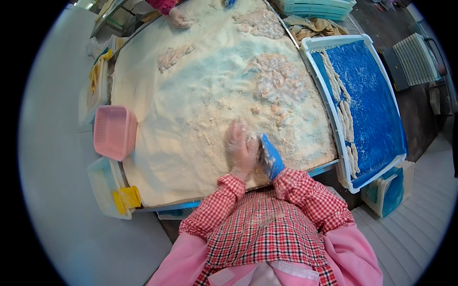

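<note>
My left hand (pixel 242 147), in a thin clear glove, is over the near middle of a table spread with pale crumbs (pixel 157 114). Motion smears its fingers. Close beside it on the right, my right hand (pixel 272 158) wears a blue glove dusted with crumbs and is seen edge-on. The space between the palms is hidden, so I cannot tell whether anything is there. Small coated lumps (pixel 208 138) lie left of my hands. Beyond them is a large heap of pale pink raw meat pieces (pixel 281 81).
At right, a white-rimmed tray (pixel 334 119) with a blue liner holds a row of coated strips (pixel 347 117). A pink basket (pixel 114 133) stands at the left edge, near a yellow cloth (pixel 127 199). Across the table is another person's hand (pixel 180 18). More meat (pixel 260 24) lies farther back.
</note>
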`<state>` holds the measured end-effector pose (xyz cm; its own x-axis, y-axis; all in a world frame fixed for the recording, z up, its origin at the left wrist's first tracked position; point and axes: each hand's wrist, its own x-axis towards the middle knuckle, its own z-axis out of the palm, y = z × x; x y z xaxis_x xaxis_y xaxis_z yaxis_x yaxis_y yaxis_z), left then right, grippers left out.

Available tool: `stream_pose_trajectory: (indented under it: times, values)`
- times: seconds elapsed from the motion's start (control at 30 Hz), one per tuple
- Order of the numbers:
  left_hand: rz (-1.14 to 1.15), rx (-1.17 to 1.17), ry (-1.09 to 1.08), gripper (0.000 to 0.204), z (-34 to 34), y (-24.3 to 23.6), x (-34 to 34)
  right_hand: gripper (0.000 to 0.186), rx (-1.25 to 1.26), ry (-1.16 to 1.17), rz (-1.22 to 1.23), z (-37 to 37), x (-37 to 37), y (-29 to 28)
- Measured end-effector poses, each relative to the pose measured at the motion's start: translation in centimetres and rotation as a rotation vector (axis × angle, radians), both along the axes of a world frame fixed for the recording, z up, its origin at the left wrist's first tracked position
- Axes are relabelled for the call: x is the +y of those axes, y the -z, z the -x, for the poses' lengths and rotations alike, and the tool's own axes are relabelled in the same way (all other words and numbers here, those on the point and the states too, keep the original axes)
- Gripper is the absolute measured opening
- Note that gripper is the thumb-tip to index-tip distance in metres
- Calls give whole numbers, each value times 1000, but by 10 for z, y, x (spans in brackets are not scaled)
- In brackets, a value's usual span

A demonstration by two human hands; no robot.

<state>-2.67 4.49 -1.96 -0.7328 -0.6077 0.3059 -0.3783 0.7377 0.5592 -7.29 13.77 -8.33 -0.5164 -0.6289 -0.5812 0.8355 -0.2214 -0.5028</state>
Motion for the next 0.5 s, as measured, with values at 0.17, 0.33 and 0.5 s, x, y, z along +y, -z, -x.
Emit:
stream_pose_trajectory:
  times: [0.17,0.33,0.5]
  values:
    - [-49,3,450,57,12,-14,43,54,147,13,221,8,17,-18]
    - [-91,-96,360,61,77,18,8,35,-366,49,455,28,76,-19]
    - [-305,-39,-6,42,134,37,-72,25,26,68,-233,98,173,-113]
